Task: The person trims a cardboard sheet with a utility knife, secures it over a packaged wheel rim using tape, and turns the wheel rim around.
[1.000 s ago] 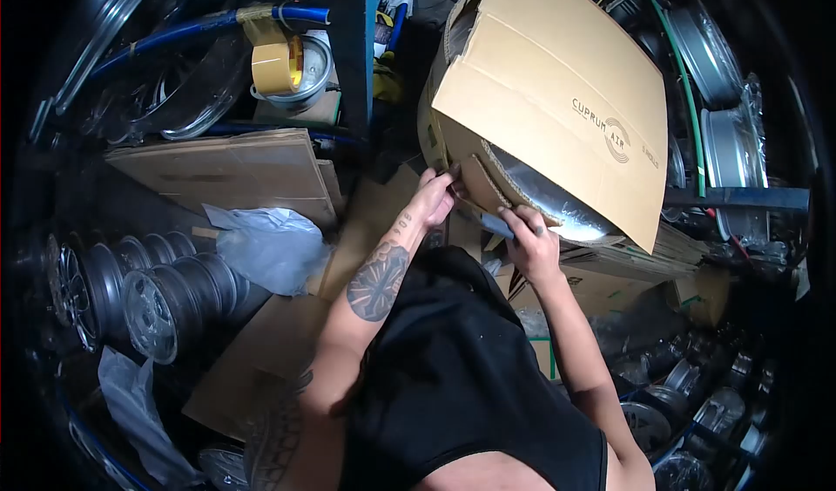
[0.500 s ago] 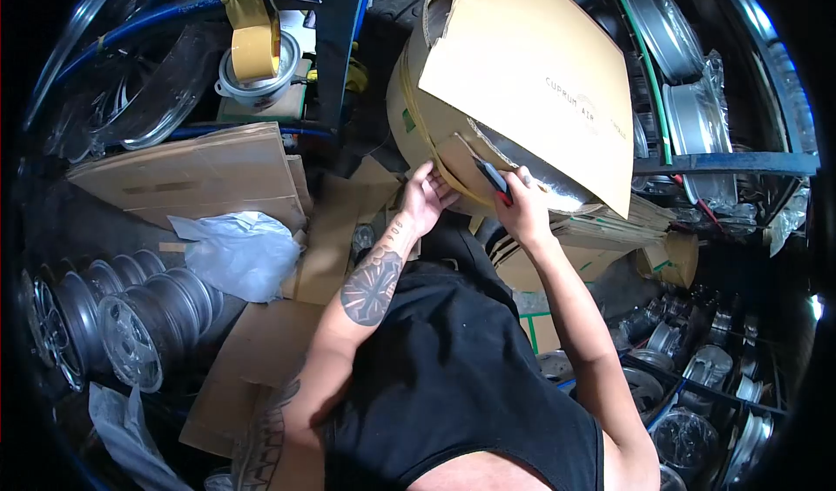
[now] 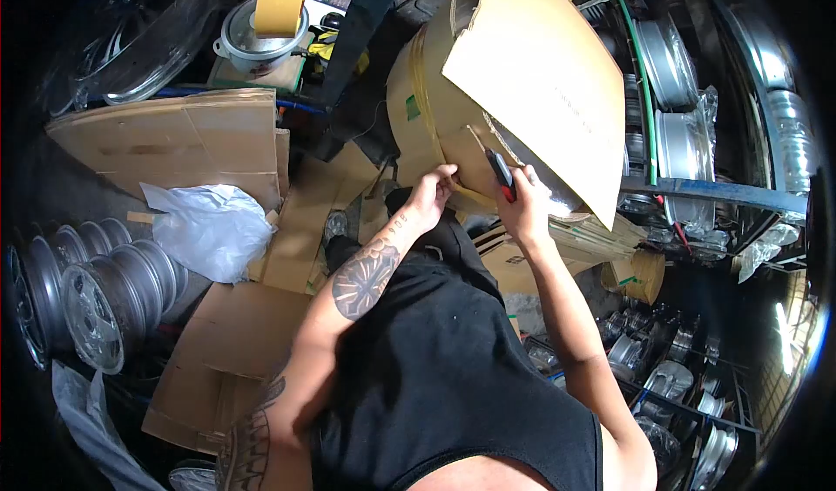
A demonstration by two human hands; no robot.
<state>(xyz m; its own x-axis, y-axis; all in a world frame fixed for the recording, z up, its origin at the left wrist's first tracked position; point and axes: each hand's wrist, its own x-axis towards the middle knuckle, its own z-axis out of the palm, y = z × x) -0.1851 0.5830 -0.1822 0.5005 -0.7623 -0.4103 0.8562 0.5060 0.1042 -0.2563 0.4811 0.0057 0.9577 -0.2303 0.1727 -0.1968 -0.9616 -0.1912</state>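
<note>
A large round bundle wrapped in cardboard (image 3: 402,134) stands in front of me, banded with yellow tape (image 3: 424,99). A flat cardboard sheet (image 3: 540,81) lies over its top, and a bit of shiny metal (image 3: 564,203) shows beneath that sheet. My right hand (image 3: 528,212) is closed round a black and red utility knife (image 3: 500,169), its tip close to the cardboard side wall. At the lower edge of the wrap, my left hand (image 3: 428,200) has its fingers curled against the cardboard, gripping it near the tape.
At upper left, a yellow tape roll (image 3: 280,7) hangs over a lidded tub (image 3: 261,36). Cardboard sheets (image 3: 165,138), a plastic bag (image 3: 213,230) and wheel rims (image 3: 113,291) lie on the left. Racks of rims (image 3: 684,151) and stacked cardboard (image 3: 601,238) are on the right.
The view has shifted slightly, so the surroundings sit further left. The knife stands a little more upright against the cardboard. My left hand stays at the wrap's lower edge, its fingers more curled.
</note>
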